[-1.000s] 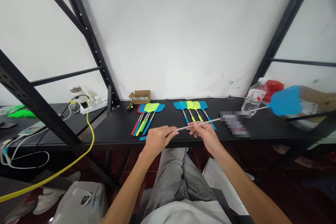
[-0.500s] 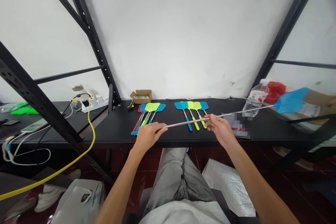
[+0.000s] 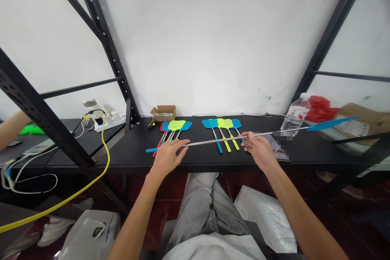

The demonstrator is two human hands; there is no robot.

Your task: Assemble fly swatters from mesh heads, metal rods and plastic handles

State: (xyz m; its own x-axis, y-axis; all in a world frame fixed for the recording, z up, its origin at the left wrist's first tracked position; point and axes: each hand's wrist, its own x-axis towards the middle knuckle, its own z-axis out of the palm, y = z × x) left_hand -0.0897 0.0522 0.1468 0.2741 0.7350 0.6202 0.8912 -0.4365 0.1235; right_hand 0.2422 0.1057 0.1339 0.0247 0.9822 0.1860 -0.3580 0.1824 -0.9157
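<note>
A long blue fly swatter [image 3: 213, 141] with a silver metal shaft lies sideways across both my hands, above the black table. My left hand [image 3: 167, 155] closes round it near the blue handle end, which sticks out to the left. Further along the shaft, my right hand [image 3: 258, 150] pinches it between thumb and fingers. The blue head points right and is seen nearly edge-on. Behind my left hand lies a fan of red, blue and yellow-green swatters [image 3: 176, 125]. Another fan of blue and yellow-green swatters [image 3: 222, 123] lies behind the shaft, near my right hand.
A small open cardboard box [image 3: 164, 112] stands at the back. To the right are a plastic water bottle [image 3: 296, 113], a red bag [image 3: 321, 107] and a brown package [image 3: 359, 120]. A yellow cable [image 3: 107, 150] hangs at left, near a power strip [image 3: 111, 122]. Another person's arm [image 3: 12, 130] shows far left.
The held swatter has rolled, so its head has gone from face-on to nearly edge-on and sits slightly lower. Its blue handle now shows left of my left hand. Another person's arm has appeared.
</note>
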